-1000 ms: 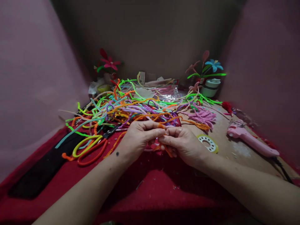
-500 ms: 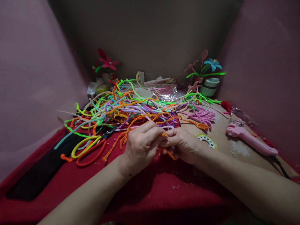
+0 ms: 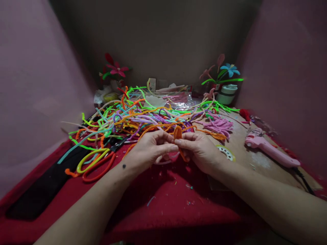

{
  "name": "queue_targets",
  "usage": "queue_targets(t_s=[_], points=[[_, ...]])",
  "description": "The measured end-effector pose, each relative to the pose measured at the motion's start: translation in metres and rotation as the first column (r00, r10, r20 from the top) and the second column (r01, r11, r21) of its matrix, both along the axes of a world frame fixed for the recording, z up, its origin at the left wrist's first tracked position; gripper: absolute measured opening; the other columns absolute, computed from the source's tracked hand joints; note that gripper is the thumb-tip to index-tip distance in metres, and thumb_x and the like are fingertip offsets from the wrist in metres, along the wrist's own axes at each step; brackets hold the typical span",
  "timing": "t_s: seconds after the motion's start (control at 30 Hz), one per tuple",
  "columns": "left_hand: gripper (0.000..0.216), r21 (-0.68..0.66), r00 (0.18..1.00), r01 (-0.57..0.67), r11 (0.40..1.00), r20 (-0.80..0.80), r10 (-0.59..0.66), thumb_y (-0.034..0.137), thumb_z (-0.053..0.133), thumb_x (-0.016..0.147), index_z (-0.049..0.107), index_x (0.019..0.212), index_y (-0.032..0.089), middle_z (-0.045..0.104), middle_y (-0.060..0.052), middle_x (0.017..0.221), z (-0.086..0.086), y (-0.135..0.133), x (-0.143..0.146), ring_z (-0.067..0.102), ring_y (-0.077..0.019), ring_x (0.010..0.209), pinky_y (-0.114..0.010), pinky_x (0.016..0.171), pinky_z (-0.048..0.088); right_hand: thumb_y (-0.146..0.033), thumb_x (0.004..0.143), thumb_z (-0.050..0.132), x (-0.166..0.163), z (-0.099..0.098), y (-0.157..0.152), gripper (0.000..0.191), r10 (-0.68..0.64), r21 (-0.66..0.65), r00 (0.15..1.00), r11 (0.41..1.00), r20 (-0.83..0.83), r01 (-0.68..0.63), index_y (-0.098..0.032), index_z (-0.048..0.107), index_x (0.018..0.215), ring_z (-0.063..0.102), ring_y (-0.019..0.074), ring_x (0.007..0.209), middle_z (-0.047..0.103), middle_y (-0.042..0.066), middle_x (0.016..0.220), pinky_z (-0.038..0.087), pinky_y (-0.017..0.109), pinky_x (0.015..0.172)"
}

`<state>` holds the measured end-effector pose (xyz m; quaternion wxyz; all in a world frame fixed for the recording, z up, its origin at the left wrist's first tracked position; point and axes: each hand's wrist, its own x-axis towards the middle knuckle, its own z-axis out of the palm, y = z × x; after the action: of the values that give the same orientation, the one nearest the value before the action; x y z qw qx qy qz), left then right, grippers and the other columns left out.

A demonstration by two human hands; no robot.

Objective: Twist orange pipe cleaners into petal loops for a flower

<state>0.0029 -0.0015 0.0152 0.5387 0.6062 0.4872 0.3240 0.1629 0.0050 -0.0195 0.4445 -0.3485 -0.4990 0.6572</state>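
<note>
My small craft corner
Beyond my fingers (image 3: 168, 148) spreads a heap of fuzzy stems (image 3: 153, 119); scissors (image 3: 112, 158) lie to their left, a pink glue gun (image 3: 272, 149) right.

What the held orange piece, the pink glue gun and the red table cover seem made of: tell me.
Orange piece: probably fuzzy chenille fiber, judging by its soft, matte look; any wire core is hidden. Pink glue gun: likely hard molded plastic, smooth with a faint sheen. Red table cover: apparently fabric, dull and without glare; the weave is unclear.
</note>
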Motion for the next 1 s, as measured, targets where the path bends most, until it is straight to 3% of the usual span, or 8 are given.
queue_targets(t_s=[0.07, 0.13, 0.23, 0.3, 0.53, 0.67, 0.8, 1.0], points=[[0.016, -0.006, 0.997, 0.018, 1.0, -0.075, -0.019, 0.029, 0.063, 0.069, 0.055, 0.072, 0.015, 0.05, 0.005, 0.053, -0.002, 0.001, 0.0, 0.042, -0.0069, 0.043, -0.019, 0.044, 0.033, -0.032, 0.071, 0.067, 0.0, 0.001, 0.0, 0.024, -0.028, 0.015, 0.999, 1.0, 0.032, 0.027, -0.015, 0.054, 0.059, 0.037, 0.005, 0.037, 0.046, -0.006, 0.045, 0.026, 0.02, 0.038], [0.016, 0.158, 0.979, 0.025, 0.987, -0.202, 0.008, 0.028, 0.059, 0.072, 0.053, 0.064, 0.015, 0.049, 0.004, 0.053, -0.004, 0.0, -0.001, 0.043, -0.008, 0.048, -0.02, 0.048, 0.034, -0.031, 0.072, 0.065, 0.0, 0.002, 0.0, 0.024, -0.051, 0.023, 0.996, 0.999, 0.078, 0.05, -0.016, 0.053, 0.058, 0.037, 0.0049, 0.036, 0.045, -0.006, 0.044, 0.025, 0.02, 0.037], [0.018, 0.487, 0.907, 0.123, 0.865, -0.41, 0.102, 0.024, 0.053, 0.077, 0.053, 0.06, 0.016, 0.05, 0.003, 0.057, -0.006, -0.001, -0.002, 0.044, -0.0089, 0.055, -0.02, 0.054, 0.033, -0.032, 0.073, 0.063, -0.001, 0.0, -0.001, 0.026, -0.065, 0.019, 0.992, 0.998, 0.108, 0.063, -0.016, 0.052, 0.057, 0.037, 0.005, 0.034, 0.045, -0.006, 0.043, 0.025, 0.02, 0.035], [0.02, 0.595, 0.847, 0.215, 0.774, -0.509, 0.156, 0.019, 0.047, 0.079, 0.051, 0.059, 0.017, 0.049, 0.003, 0.057, -0.007, -0.001, -0.004, 0.042, -0.009, 0.055, -0.02, 0.054, 0.031, -0.033, 0.073, 0.063, -0.002, -0.002, -0.001, 0.026, -0.053, 0.004, 0.995, 0.999, 0.085, 0.053, -0.016, 0.052, 0.057, 0.037, 0.0052, 0.032, 0.046, -0.006, 0.043, 0.025, 0.02, 0.033], [0.02, 0.658, 0.736, 0.417, 0.627, -0.649, 0.192, 0.01, 0.04, 0.08, 0.054, 0.068, 0.018, 0.054, 0.001, 0.066, -0.013, 0.0, -0.01, 0.044, -0.01, 0.058, -0.021, 0.054, 0.027, -0.032, 0.073, 0.063, -0.003, -0.003, 0.0, 0.027, -0.039, 0.006, 0.995, 0.999, 0.096, 0.039, -0.017, 0.05, 0.054, 0.037, 0.0051, 0.03, 0.045, -0.006, 0.041, 0.026, 0.019, 0.031], [0.019, 0.585, 0.803, 0.317, 0.746, -0.585, 0.118, 0.021, 0.044, 0.084, 0.058, 0.072, 0.017, 0.057, 0.0, 0.068, -0.01, 0.004, -0.011, 0.048, -0.0108, 0.062, -0.021, 0.058, 0.034, -0.031, 0.072, 0.063, -0.001, -0.001, 0.001, 0.025, -0.038, -0.013, 0.992, 0.999, 0.123, 0.04, -0.016, 0.051, 0.055, 0.036, 0.005, 0.03, 0.047, -0.006, 0.042, 0.026, 0.019, 0.03], [0.021, 0.393, 0.947, 0.069, 0.917, -0.314, 0.063, 0.032, 0.053, 0.08, 0.065, 0.082, 0.015, 0.065, -0.002, 0.079, 0.002, 0.005, -0.008, 0.057, -0.0139, 0.072, -0.022, 0.068, 0.042, -0.029, 0.07, 0.064, -0.002, 0.0, -0.002, 0.023, -0.016, -0.021, 0.992, 1.0, 0.125, 0.019, -0.016, 0.053, 0.055, 0.036, 0.0045, 0.031, 0.048, -0.006, 0.043, 0.027, 0.019, 0.031], [0.015, 0.215, 0.991, -0.075, 0.974, -0.092, 0.096, 0.028, 0.062, 0.071, 0.066, 0.067, 0.014, 0.061, 0.001, 0.063, 0.0, 0.0, 0.002, 0.054, -0.0116, 0.06, -0.021, 0.059, 0.043, -0.035, 0.069, 0.065, -0.005, 0.002, -0.006, 0.028, 0.093, -0.044, 0.98, 0.995, 0.176, -0.086, -0.016, 0.055, 0.052, 0.038, 0.0052, 0.031, 0.047, -0.006, 0.039, 0.028, 0.019, 0.033]])
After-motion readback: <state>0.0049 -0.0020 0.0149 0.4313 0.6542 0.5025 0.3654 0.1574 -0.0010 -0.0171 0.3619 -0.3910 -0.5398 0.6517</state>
